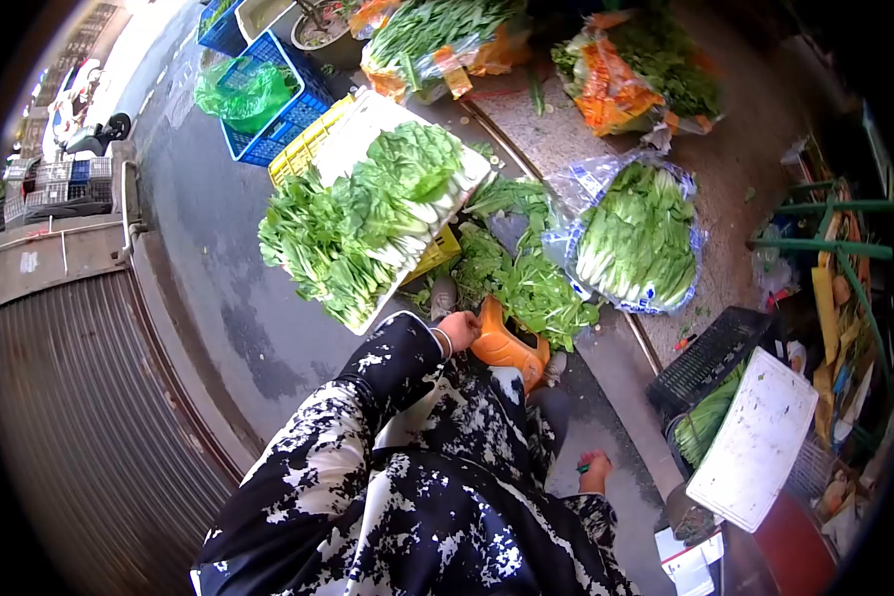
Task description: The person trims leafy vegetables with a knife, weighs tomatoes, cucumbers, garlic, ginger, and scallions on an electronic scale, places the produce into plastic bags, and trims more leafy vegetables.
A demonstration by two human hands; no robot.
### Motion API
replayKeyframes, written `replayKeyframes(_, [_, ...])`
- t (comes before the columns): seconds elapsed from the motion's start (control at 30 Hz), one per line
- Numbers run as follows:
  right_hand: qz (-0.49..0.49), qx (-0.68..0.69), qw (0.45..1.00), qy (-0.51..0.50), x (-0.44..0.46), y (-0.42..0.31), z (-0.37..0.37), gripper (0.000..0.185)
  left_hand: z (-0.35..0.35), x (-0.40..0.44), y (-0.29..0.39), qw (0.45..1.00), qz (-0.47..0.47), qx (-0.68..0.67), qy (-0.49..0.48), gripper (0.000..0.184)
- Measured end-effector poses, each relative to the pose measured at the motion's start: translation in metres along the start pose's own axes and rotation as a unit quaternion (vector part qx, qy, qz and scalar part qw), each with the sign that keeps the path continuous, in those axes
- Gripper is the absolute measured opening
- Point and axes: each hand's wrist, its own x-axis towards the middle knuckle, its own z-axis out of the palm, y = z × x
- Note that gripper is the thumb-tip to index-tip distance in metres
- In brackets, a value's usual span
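Observation:
My left hand [458, 332], with a bracelet at the wrist, is closed at the edge of a small orange plastic stool [512, 346]. My right hand [595, 471] hangs low at my right side, its fingers curled round a small green thing [583, 468] too small to identify. Beyond the stool, loose leafy greens [536, 293] lie on the ground. Ahead of my left hand, a white board [361, 111] on a yellow crate [437, 253] bears leafy vegetables [392, 189] with pale stems. Lettuce [638, 238] fills an open plastic bag [562, 243].
Bagged greens [457, 40] and another orange-printed bag [616, 89] stand farther ahead. A blue crate [268, 129] holds a green bag [243, 94]. At right are a black crate [710, 353], a white foam lid [755, 437] and a green metal frame [824, 245]. A metal shutter [79, 417] is at left.

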Motion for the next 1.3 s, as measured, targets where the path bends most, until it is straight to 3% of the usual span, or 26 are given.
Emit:
replayKeyframes(0.07, [-0.100, -0.117, 0.987, 0.048, -0.015, -0.006, 0.025, 0.017, -0.026, 0.009, -0.001, 1.000, -0.007, -0.004, 0.019, 0.021])
replayKeyframes(0.13, [-0.177, -0.013, 0.984, -0.010, -0.049, -0.037, 0.065, 0.019, -0.047, 0.021, -0.001, 1.000, -0.003, 0.007, 0.026, 0.020])
replayKeyframes(0.17, [-0.222, -0.080, 0.971, -0.028, -0.065, -0.058, 0.086, 0.020, -0.051, 0.030, -0.006, 0.999, 0.002, 0.018, 0.029, 0.019])
replayKeyframes(0.23, [-0.232, -0.035, 0.969, -0.082, -0.068, -0.089, 0.116, 0.020, -0.050, 0.044, -0.005, 0.998, 0.001, 0.038, 0.048, 0.018])
replayKeyframes(0.27, [-0.257, -0.100, 0.959, -0.071, -0.090, -0.109, 0.136, 0.018, -0.042, 0.057, -0.014, 0.999, 0.007, -0.005, 0.035, 0.017])
replayKeyframes(0.3, [-0.278, -0.079, 0.954, -0.076, -0.079, -0.117, 0.153, 0.019, -0.033, 0.074, -0.024, 0.998, 0.008, -0.052, 0.028, 0.017])
replayKeyframes(0.33, [-0.299, -0.146, 0.937, -0.108, -0.057, -0.126, 0.162, 0.019, -0.024, 0.088, -0.031, 0.997, 0.001, -0.073, 0.006, 0.017])
replayKeyframes(0.4, [-0.241, -0.151, 0.951, -0.121, -0.030, -0.148, 0.204, 0.016, -0.002, 0.113, -0.020, 0.990, -0.031, -0.137, -0.022, 0.017])
replayKeyframes(0.47, [-0.246, -0.139, 0.948, -0.149, 0.008, -0.154, 0.244, 0.012, 0.028, 0.148, -0.017, 0.985, -0.035, -0.165, -0.025, 0.014])
replayKeyframes(0.5, [-0.279, -0.145, 0.935, -0.164, 0.041, -0.149, 0.263, 0.011, 0.043, 0.170, -0.021, 0.985, -0.027, -0.169, -0.027, 0.015])
replayKeyframes(0.57, [-0.323, -0.160, 0.928, -0.096, 0.084, -0.140, 0.301, 0.013, 0.071, 0.206, -0.020, 0.974, -0.054, -0.214, -0.048, 0.017])
replayKeyframes(0.63, [-0.486, -0.217, 0.847, -0.011, 0.123, -0.128, 0.333, 0.028, 0.098, 0.226, 0.005, 0.944, -0.132, -0.296, -0.053, 0.016])
replayKeyframes(0.7, [-0.391, -0.268, 0.879, 0.043, 0.097, -0.141, 0.352, 0.046, 0.123, 0.253, 0.012, 0.949, -0.114, -0.285, -0.072, 0.017])
replayKeyframes(0.77, [-0.424, -0.295, 0.854, 0.063, 0.102, -0.133, 0.367, 0.068, 0.137, 0.269, 0.031, 0.949, -0.085, -0.294, -0.074, 0.019])
replayKeyframes(0.93, [-0.429, -0.295, 0.851, 0.067, 0.094, -0.126, 0.394, 0.089, 0.149, 0.305, 0.056, 0.945, 0.007, -0.313, -0.090, 0.023])
replayKeyframes(1.1, [-0.429, -0.301, 0.848, 0.078, 0.102, -0.119, 0.398, 0.086, 0.157, 0.302, 0.044, 0.953, 0.062, -0.277, -0.105, 0.023])
replayKeyframes(1.17, [-0.458, -0.306, 0.831, 0.078, 0.103, -0.119, 0.393, 0.081, 0.158, 0.282, 0.035, 0.957, 0.080, -0.270, -0.062, 0.022])
replayKeyframes(1.3, [-0.497, -0.286, 0.816, 0.066, 0.102, -0.132, 0.381, 0.063, 0.151, 0.251, 0.010, 0.961, 0.087, -0.258, -0.042, 0.019])
